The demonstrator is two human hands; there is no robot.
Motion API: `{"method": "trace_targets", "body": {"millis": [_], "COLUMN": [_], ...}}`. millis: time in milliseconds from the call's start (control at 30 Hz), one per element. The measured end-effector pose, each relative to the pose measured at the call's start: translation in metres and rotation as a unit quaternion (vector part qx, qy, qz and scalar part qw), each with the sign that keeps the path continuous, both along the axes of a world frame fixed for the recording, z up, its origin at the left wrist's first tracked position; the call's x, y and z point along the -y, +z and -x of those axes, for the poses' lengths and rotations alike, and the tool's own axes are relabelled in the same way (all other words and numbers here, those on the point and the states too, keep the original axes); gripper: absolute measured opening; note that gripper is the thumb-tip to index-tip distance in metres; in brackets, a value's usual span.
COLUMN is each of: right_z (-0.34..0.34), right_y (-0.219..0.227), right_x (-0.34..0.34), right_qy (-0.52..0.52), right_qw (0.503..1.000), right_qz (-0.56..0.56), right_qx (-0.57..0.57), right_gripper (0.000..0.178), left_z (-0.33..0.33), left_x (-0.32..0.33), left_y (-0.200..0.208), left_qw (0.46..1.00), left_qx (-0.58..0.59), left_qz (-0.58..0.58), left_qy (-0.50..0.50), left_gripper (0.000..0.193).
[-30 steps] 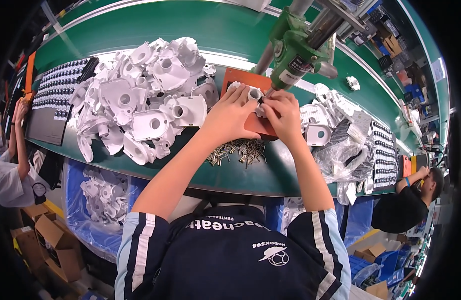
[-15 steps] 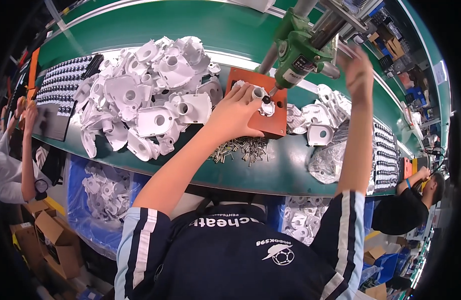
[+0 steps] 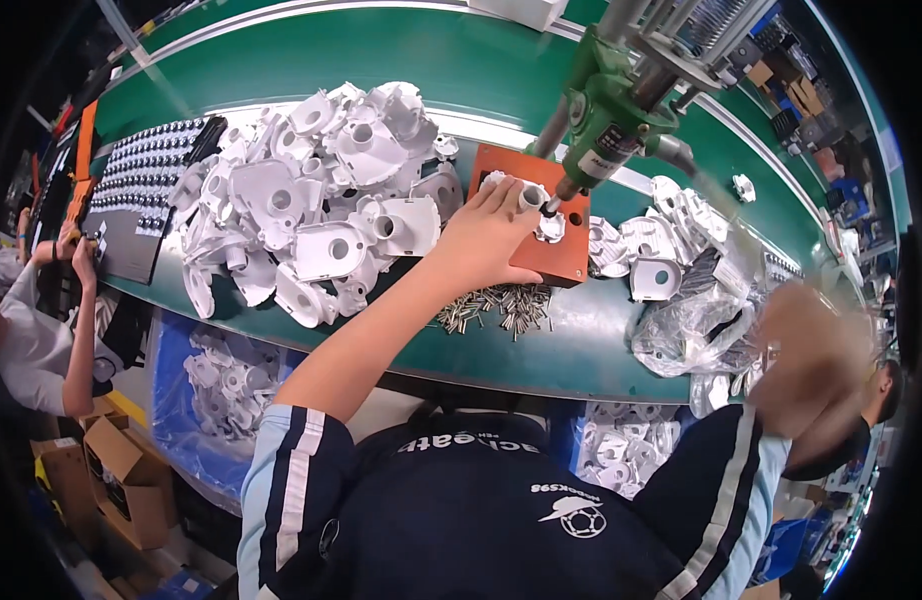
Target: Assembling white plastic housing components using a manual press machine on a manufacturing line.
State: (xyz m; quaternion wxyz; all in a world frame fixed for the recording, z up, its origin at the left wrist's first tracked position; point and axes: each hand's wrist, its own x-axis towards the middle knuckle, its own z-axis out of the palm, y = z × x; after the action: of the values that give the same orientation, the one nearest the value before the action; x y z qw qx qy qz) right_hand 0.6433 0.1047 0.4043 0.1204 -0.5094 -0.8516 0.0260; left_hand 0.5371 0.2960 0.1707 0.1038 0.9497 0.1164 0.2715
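Note:
My left hand (image 3: pixel 489 232) lies over a white plastic part (image 3: pixel 531 196) seated on an orange-red block (image 3: pixel 553 262), holding it there with thumb and fingers. Above that part, a green press (image 3: pixel 613 130) has its narrow tip close to a small black piece (image 3: pixel 552 207); whether they touch I cannot tell. Far to the right, my right hand (image 3: pixel 816 355) is smeared by motion, so its fingers and anything in them cannot be made out. A blurred streak runs from the press's side towards it. Several small metal pins (image 3: pixel 501 308) lie in front of the block.
A tall heap of white plastic parts (image 3: pixel 321 200) covers the bench left of the block. More white parts (image 3: pixel 656 245) and a clear plastic bag (image 3: pixel 686 325) lie to the right. Blue lined bins (image 3: pixel 171 400) stand below the edge. At far left works another person (image 3: pixel 46 335).
My right hand has swung from beside the press down and right, towards the bench's front. My left hand keeps its place on the white part. The whole view has shifted slightly.

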Motion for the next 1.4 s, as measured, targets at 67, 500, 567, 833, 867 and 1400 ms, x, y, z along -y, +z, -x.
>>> {"method": "trace_targets", "body": {"millis": [67,500,567,833,867,1400], "right_z": [-0.011,-0.165,-0.196,-0.223,-0.224,-0.165], "right_y": [-0.042,0.019,-0.013,-0.100,-0.112,-0.225], "right_x": [0.004,-0.108,-0.144,-0.061,-0.046,0.017], "right_qy": [0.067,-0.051,-0.125,-0.257,-0.284,-0.569], "right_qw": [0.980,0.737,0.720,0.808,0.817,0.822], "right_qz": [0.162,-0.214,-0.107,-0.093,-0.082,-0.026], "right_qx": [0.098,-0.639,-0.675,-0.522,-0.496,0.004], "right_gripper": [0.042,0.034,0.036,0.036,0.033,0.075], "left_z": [0.015,-0.045,-0.048,-0.064,-0.069,-0.140], "left_x": [-0.011,-0.028,-0.036,-0.077,-0.085,-0.213], "left_y": [0.000,0.033,0.037,0.065,0.064,-0.022], "left_qw": [1.000,0.991,0.970,0.980,0.984,0.984], "left_qx": [-0.016,-0.103,-0.201,-0.173,-0.145,0.081], "left_qz": [0.017,0.074,0.130,0.087,0.088,0.149], "left_qy": [0.000,-0.049,-0.042,-0.038,-0.050,0.061], "left_gripper": [0.067,0.037,0.044,0.046,0.044,0.053]}}
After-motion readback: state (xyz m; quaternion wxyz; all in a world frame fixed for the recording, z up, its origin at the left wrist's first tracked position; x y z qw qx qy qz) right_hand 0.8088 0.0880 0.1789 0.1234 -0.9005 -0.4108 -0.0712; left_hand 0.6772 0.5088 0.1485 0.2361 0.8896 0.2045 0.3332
